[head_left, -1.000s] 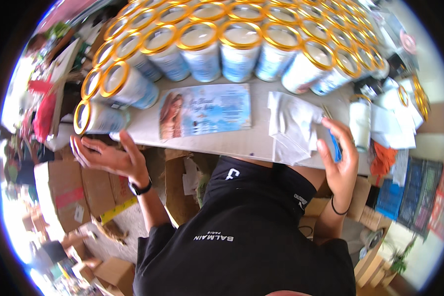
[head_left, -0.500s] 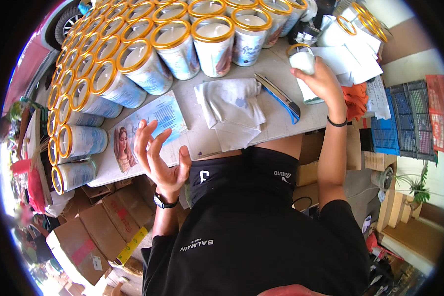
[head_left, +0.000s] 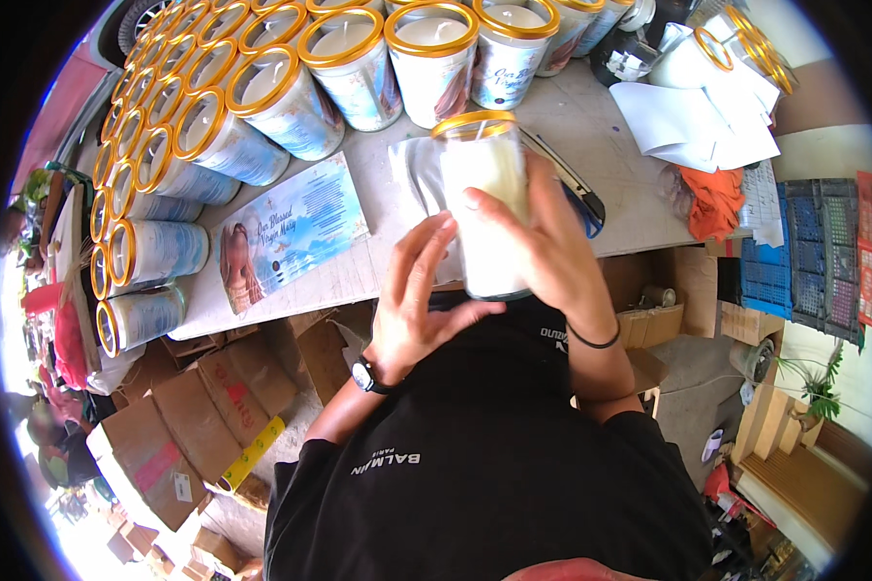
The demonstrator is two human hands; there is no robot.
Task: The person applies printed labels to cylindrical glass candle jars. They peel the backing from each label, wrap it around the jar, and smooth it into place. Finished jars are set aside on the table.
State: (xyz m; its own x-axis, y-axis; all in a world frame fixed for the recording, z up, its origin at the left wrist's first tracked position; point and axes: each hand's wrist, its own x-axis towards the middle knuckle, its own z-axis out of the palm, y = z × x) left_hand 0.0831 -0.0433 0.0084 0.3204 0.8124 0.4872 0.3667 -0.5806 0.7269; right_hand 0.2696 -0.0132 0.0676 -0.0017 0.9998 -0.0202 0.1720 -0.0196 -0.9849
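Observation:
My right hand [head_left: 562,257] is wrapped around an unlabelled glass jar candle [head_left: 489,228] with white wax and a gold rim, held upright above the table's near edge. My left hand [head_left: 417,290] is at the jar's left side, fingers stretched and thumb apart near its base; whether the fingertips touch the glass is hard to tell. Left of the hands, a printed blue label sheet [head_left: 305,232] with a figure on it lies flat. Behind the jar are a whitish cloth [head_left: 412,169], mostly hidden, and a blue-handled cutter knife [head_left: 581,194].
Rows of labelled jar candles [head_left: 349,82] with gold rims fill the table's far and left sides. White papers [head_left: 683,121], an orange cloth [head_left: 715,201] and stacked gold rings [head_left: 756,53] sit at the right. Plastic crates [head_left: 814,252] stand beyond; cardboard boxes [head_left: 194,426] lie below.
My right hand has brought the candle from the table's right side to the middle, in front of me. My left hand has moved right, away from the label sheet, to the jar.

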